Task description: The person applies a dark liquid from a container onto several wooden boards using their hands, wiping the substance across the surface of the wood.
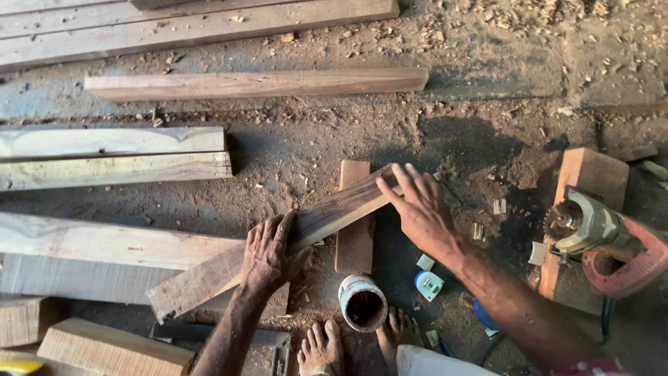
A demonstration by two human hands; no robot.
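The red power tool (612, 244) runs off the right edge, its cord lost in shadow. The left hand (268, 254) covers part of the angled plank (229, 268) (grain beneath unseen). The tin can (362, 302) holds something dark, indistinct. Stacked boards (104, 240) are cut off at the left edge.

This is a woodworking workshop, a simple one where the work is done on the ground. The dirt floor (487, 90) is covered with sawdust and wood chips (557, 14). Many rough planks (111, 153) and cut wooden blocks (111, 351) lie around. A handheld power tool (598, 233) rests on a wooden block (588, 174) at the right.
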